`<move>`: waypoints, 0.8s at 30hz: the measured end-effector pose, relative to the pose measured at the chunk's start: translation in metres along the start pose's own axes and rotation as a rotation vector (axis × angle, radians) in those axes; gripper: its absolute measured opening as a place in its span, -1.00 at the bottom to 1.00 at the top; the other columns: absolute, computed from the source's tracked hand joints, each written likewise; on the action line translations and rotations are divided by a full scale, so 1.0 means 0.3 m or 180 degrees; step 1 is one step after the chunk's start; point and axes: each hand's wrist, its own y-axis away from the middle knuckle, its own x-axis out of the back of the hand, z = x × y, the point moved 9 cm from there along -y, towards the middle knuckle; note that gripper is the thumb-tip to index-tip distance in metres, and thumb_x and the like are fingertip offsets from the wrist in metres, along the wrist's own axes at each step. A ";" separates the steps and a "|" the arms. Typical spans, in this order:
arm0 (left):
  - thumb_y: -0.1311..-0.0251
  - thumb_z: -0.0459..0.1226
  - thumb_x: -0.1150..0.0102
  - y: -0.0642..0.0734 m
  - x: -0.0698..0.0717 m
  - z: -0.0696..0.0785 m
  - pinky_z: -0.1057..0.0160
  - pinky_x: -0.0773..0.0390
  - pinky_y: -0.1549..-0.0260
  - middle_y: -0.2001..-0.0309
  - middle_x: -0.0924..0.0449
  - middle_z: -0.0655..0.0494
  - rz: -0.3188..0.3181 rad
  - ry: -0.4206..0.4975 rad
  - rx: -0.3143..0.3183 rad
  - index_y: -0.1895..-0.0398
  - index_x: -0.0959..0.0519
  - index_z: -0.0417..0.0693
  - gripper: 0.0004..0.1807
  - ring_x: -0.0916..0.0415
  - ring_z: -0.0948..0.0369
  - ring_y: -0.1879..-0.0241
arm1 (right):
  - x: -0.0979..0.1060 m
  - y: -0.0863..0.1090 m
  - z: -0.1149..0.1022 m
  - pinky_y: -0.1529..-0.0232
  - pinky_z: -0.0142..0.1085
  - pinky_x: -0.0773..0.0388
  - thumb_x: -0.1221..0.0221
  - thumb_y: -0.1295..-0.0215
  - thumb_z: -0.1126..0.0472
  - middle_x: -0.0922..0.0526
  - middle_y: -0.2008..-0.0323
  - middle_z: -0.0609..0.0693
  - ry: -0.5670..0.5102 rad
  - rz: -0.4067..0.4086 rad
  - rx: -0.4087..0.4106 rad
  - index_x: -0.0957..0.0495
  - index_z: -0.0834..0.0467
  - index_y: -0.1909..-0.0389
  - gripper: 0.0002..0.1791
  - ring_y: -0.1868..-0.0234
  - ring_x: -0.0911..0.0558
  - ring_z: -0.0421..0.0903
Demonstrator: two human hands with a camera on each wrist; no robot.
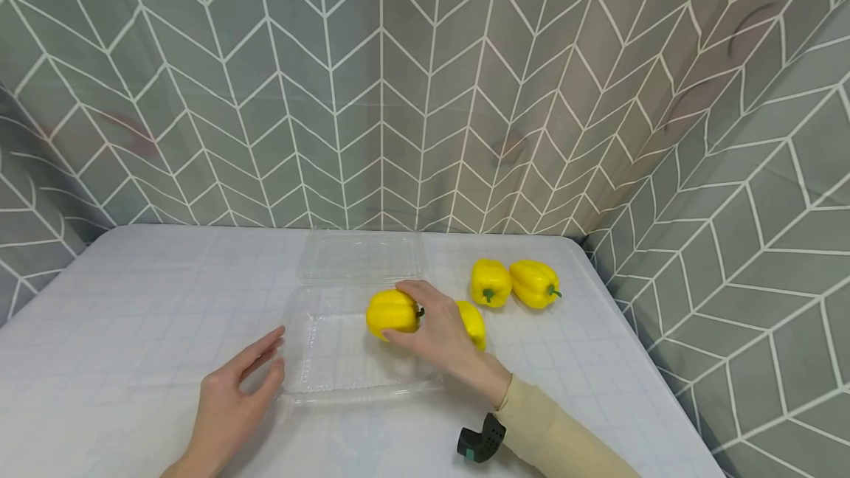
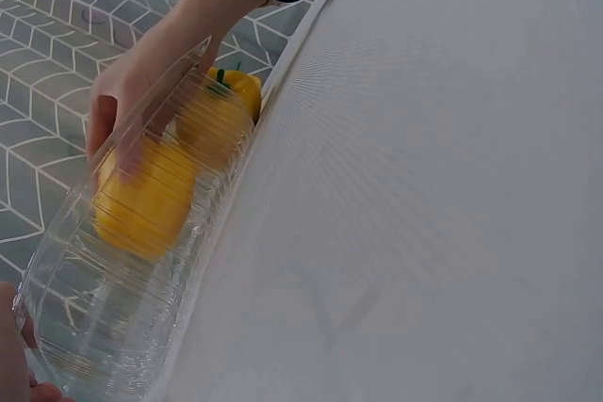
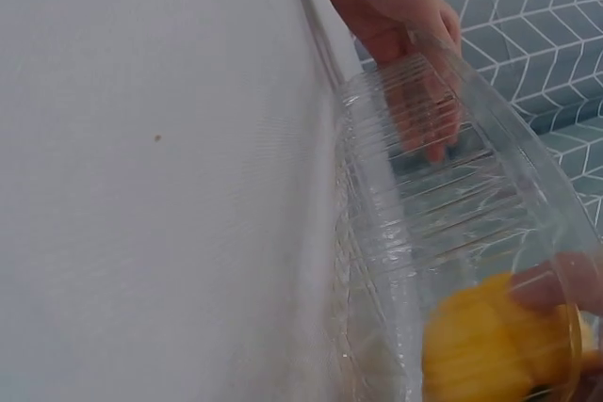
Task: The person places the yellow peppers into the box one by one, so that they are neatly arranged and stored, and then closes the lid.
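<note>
A yellow bell pepper (image 1: 390,313) is held by my right hand (image 1: 434,323), thumb on the near side and fingers on the far side. It is over the right part of a clear plastic container (image 1: 332,360), whose hinged lid (image 1: 361,257) lies open toward the back. My left hand (image 1: 235,397) is at the container's left edge, fingers extended and thumb apart. Through the clear wall in the left wrist view, the pepper (image 2: 146,197) shows in the right hand's grasp. Another yellow pepper (image 1: 472,324) lies just right of the container, partly hidden behind my right hand.
Two more yellow peppers, one blocky (image 1: 491,283) and one longer (image 1: 535,284), lie side by side at the back right of the white-covered table (image 1: 153,301). A patterned curtain (image 1: 372,94) stands along the back and sides. A black wrist device (image 1: 482,440) sits at my right wrist.
</note>
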 end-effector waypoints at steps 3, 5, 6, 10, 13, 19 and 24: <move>-0.20 -0.44 -0.23 0.000 0.001 0.001 0.82 -0.30 0.00 0.03 -0.75 0.05 0.0009 -0.0007 0.0004 -0.20 -0.61 -0.02 -0.53 -0.49 0.73 0.09 | -0.006 0.000 0.000 -0.07 -0.20 -0.66 -0.52 0.02 0.12 -0.62 -0.15 0.05 0.0050 -0.0067 0.0009 -0.54 0.23 -0.17 -0.30 -0.10 -0.63 -0.03; -0.20 -0.44 -0.23 0.000 0.001 0.001 0.81 -0.30 0.00 0.03 -0.75 0.05 0.0007 0.0001 0.0008 -0.20 -0.61 -0.02 -0.53 -0.49 0.73 0.09 | -0.014 0.000 0.000 -0.11 -0.18 -0.64 -0.51 0.00 0.11 -0.61 -0.16 0.04 0.0083 -0.0136 -0.0011 -0.53 0.23 -0.19 -0.30 -0.11 -0.63 -0.04; -0.20 -0.44 -0.23 0.000 0.001 0.001 0.82 -0.30 0.00 0.03 -0.74 0.05 0.0005 -0.0002 0.0009 -0.20 -0.61 -0.02 -0.53 -0.49 0.73 0.09 | -0.018 0.000 0.000 -0.13 -0.18 -0.63 -0.51 0.00 0.10 -0.61 -0.15 0.03 0.0095 -0.0170 -0.0021 -0.53 0.23 -0.20 -0.30 -0.10 -0.63 -0.04; -0.21 -0.43 -0.23 0.000 0.001 -0.001 0.81 -0.31 0.00 0.02 -0.74 0.05 0.0003 0.0014 0.0019 -0.20 -0.61 -0.01 -0.54 -0.49 0.74 0.09 | -0.032 0.000 0.002 -0.13 -0.19 -0.62 -0.49 -0.03 0.08 -0.60 -0.15 0.00 0.0190 -0.0269 -0.0053 -0.52 0.21 -0.21 -0.30 -0.08 -0.62 -0.08; -0.21 -0.43 -0.23 0.000 0.001 -0.001 0.81 -0.32 0.00 0.02 -0.74 0.05 0.0002 0.0019 0.0007 -0.20 -0.61 -0.01 -0.53 -0.50 0.72 0.08 | -0.037 -0.001 0.002 -0.14 -0.20 -0.62 -0.48 -0.04 0.07 -0.60 -0.15 -0.01 0.0262 -0.0290 -0.0044 -0.53 0.19 -0.20 -0.32 -0.08 -0.62 -0.09; -0.20 -0.46 -0.22 0.001 0.004 -0.003 0.78 -0.35 -0.01 0.02 -0.74 0.05 0.0007 0.0087 -0.0016 -0.20 -0.62 0.00 -0.52 -0.56 0.65 0.08 | -0.041 -0.003 0.003 -0.16 -0.18 -0.61 -0.47 -0.05 0.06 -0.60 -0.15 0.01 0.0340 -0.0317 -0.0051 -0.52 0.21 -0.20 -0.32 -0.09 -0.62 -0.06; -0.20 -0.46 -0.22 0.001 0.004 -0.005 0.77 -0.36 -0.02 0.02 -0.74 0.05 0.0005 0.0109 0.0003 -0.19 -0.62 0.02 -0.52 -0.58 0.62 0.08 | -0.041 -0.004 0.008 -0.16 -0.17 -0.60 -0.47 -0.07 0.05 -0.60 -0.16 0.02 0.0319 -0.0383 -0.0129 -0.50 0.22 -0.22 -0.30 -0.09 -0.62 -0.06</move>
